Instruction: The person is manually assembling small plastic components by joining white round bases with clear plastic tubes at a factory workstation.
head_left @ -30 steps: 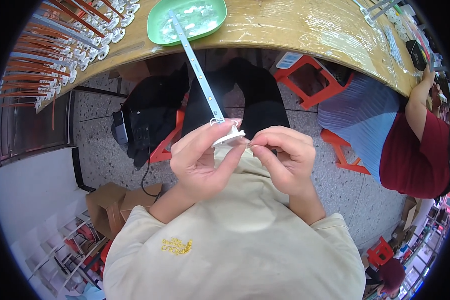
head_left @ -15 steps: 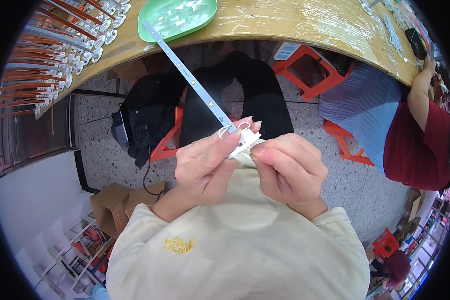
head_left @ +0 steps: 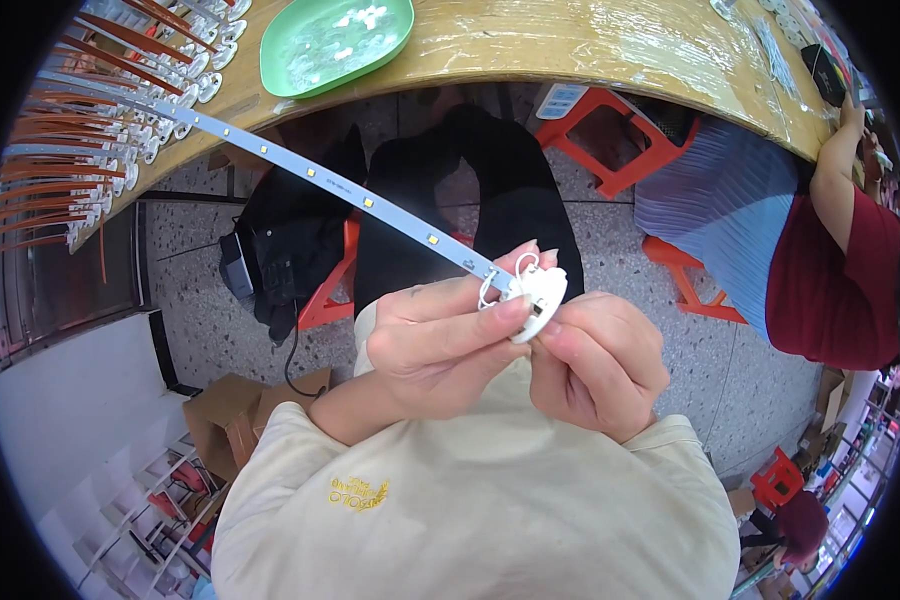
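Observation:
My left hand [head_left: 440, 345] is closed around a white round end cap [head_left: 547, 292], fingers and thumb pinching it in front of my chest. From the cap a long LED strip [head_left: 370, 203] runs up and to the left, studded with small yellowish chips. Thin white wires [head_left: 523, 264] loop between strip and cap. Against the cap's lower right edge, my right hand [head_left: 605, 365] is closed in a pinch, thumb to forefinger. Whatever lies between those right fingertips is hidden.
A green tray [head_left: 270, 60] with small clear and white pieces stands on the wooden table [head_left: 530, 45]. Many strips on round white bases [head_left: 185, 95] crowd the table's left side. At right sits a person in dark red [head_left: 835, 285], near red stools [head_left: 615, 140].
The LED strip has swung left, its far end going from the green tray toward the rack of strips. The cap has turned to show its round face, and both hands have shifted slightly right.

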Demonstrator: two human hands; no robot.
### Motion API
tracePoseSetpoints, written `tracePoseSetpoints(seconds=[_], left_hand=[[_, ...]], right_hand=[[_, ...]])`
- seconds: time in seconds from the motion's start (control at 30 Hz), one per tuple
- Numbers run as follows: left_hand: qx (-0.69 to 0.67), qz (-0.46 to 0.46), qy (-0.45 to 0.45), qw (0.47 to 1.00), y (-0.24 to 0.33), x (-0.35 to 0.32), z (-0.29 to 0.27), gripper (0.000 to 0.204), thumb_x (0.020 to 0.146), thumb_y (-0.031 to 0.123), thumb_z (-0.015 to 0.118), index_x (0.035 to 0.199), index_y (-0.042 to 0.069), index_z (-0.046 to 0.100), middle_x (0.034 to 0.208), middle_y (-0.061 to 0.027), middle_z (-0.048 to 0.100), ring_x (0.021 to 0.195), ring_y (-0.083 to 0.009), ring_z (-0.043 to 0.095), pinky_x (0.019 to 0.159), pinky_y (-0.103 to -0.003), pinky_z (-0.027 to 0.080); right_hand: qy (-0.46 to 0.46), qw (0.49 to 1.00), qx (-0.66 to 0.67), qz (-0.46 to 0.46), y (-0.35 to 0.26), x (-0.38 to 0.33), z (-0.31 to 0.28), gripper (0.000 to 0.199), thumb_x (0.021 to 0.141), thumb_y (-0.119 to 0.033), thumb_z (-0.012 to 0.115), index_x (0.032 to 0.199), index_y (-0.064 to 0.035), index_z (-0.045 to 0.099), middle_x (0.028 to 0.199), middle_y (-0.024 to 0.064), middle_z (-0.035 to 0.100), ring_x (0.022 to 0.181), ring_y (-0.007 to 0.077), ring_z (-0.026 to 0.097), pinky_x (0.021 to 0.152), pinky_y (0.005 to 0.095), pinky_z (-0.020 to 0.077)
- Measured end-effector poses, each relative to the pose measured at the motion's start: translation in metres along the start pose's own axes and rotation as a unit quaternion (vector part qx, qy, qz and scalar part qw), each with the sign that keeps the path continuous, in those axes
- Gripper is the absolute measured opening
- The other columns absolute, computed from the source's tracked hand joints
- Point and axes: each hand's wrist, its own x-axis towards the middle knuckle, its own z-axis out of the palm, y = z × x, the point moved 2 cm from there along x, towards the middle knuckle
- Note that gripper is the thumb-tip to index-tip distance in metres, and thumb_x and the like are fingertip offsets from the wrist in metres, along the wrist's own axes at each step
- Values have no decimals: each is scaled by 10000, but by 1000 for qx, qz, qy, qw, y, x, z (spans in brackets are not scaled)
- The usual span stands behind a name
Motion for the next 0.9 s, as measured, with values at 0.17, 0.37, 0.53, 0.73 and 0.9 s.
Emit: tracePoseSetpoints(seconds=[0.17, 0.37, 0.53, 0.73, 0.9], left_hand=[[-53, -20, -11, 998, -3, -2, 8, 438, 844, -99, 652, 1267, 8, 617, 1109, -313, 659, 1098, -467, 632, 1038, -617, 407], [-6, -25, -38, 999, 4, 2, 11, 387, 834, -89, 663, 1214, -17, 649, 1097, -287, 674, 941, -358, 716, 972, -500, 507], [-9, 43, 14, 999, 5, 7, 9, 314, 685, -86, 771, 993, -83, 710, 946, -275, 701, 825, -340, 738, 719, -344, 609], [-38, 73, -48, 995, 3, 15, -2, 255, 721, -57, 742, 974, -66, 717, 895, -257, 694, 694, -310, 719, 605, -324, 581], [-43, 116, -61, 990, 5, 21, -8, 202, 733, -38, 728, 935, -33, 748, 834, -217, 667, 623, -295, 679, 578, -307, 554]], right_hand=[[-3, 999, -39, -3, -1, -3, -9, 238, 639, 125, 716, 859, 49, 664, 799, 118, 673, 626, 221, 661, 512, 282, 535], [-12, 1000, -16, 7, 0, -10, -13, 255, 643, 109, 726, 885, 38, 687, 813, 107, 676, 621, 216, 657, 517, 289, 535], [34, 987, 157, 12, 10, -9, -9, 313, 626, 7, 850, 910, -19, 720, 802, 55, 659, 614, 177, 629, 516, 254, 502], [16, 980, 193, 40, 15, 2, -15, 303, 622, 1, 845, 900, 2, 725, 784, 46, 609, 623, 170, 591, 511, 247, 479], [-29, 989, 141, 28, 6, 11, -22, 320, 598, 23, 826, 905, -20, 748, 879, 62, 626, 661, 178, 601, 537, 247, 487]])
